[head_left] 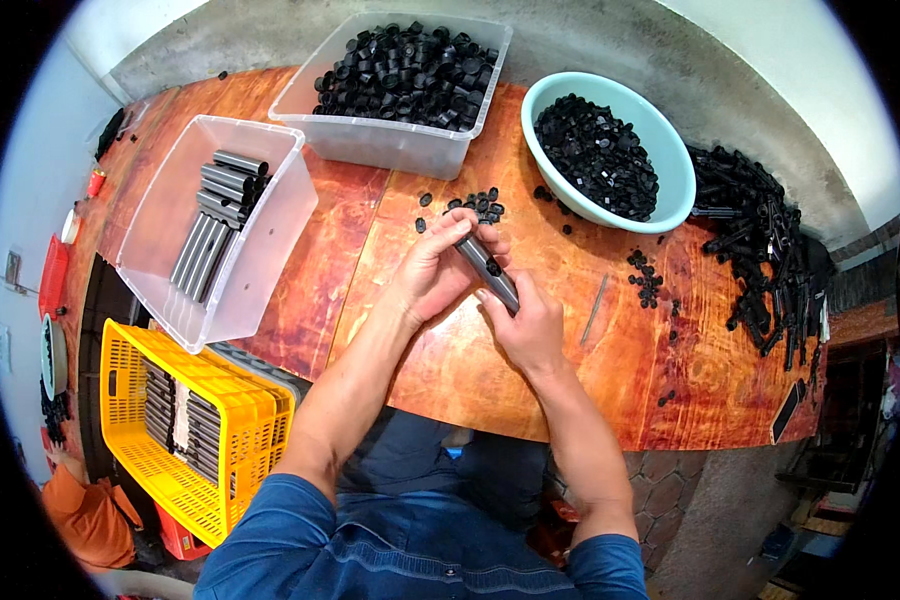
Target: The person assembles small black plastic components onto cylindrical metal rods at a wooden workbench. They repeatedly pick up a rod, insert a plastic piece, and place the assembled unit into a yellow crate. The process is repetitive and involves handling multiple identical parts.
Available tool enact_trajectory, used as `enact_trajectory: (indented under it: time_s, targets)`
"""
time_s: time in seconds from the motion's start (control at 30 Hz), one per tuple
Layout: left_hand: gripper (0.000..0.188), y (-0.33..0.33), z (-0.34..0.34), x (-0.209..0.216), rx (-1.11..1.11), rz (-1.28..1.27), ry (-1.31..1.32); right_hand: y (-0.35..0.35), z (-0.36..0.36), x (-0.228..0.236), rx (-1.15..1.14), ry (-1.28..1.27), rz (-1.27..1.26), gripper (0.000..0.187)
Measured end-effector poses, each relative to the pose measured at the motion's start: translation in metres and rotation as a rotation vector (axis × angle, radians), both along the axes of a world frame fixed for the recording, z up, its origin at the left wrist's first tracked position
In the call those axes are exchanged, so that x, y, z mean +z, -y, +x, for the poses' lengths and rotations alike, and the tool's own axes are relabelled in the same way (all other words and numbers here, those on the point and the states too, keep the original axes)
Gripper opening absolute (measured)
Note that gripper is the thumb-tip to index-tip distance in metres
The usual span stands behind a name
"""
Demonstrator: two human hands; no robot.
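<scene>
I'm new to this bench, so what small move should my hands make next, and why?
Perhaps steady the dark tube with your right hand while your left hand picks up one small black piece: both hands hold the tube, its side shows a hole, and several pieces lie just beyond your left fingers. Whether they fit, I can't tell.

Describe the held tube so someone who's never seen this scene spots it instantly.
Over the wooden table, find the left hand and right hand. Between them slants a dark tube with a round hole in its side. Unlike the grey tubes lying in the translucent bin, this one is held.
</scene>
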State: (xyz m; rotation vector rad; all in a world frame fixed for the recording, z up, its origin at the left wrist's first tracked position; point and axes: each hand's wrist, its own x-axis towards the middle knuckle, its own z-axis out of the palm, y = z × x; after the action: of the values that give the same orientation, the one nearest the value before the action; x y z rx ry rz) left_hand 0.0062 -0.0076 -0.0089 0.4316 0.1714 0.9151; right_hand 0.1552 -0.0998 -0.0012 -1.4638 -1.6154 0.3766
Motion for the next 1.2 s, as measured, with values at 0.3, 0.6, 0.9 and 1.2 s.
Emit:
enact_trajectory:
  time_s: [0.3,0.6,0.9,1.2]
  targets:
    - [0.036,0.015,0.01,0.003,-0.083,-0.085,0.103,-0.001,-0.001,0.001,-0.069,0.225,0.164,0.028]
    - [0.039,0.013,0.006,0.006,-0.153,-0.02,0.088,0.005,0.001,0.0,-0.013,0.141,0.135,0.03]
    - [0.037,0.004,0.004,-0.005,-0.126,0.068,0.074,0.007,-0.011,-0.002,0.079,-0.361,-0.25,0.027]
    - [0.044,0.003,0.017,-0.012,0.162,-0.102,-0.196,-0.012,0.001,-0.005,0.239,-0.892,-0.477,0.033]
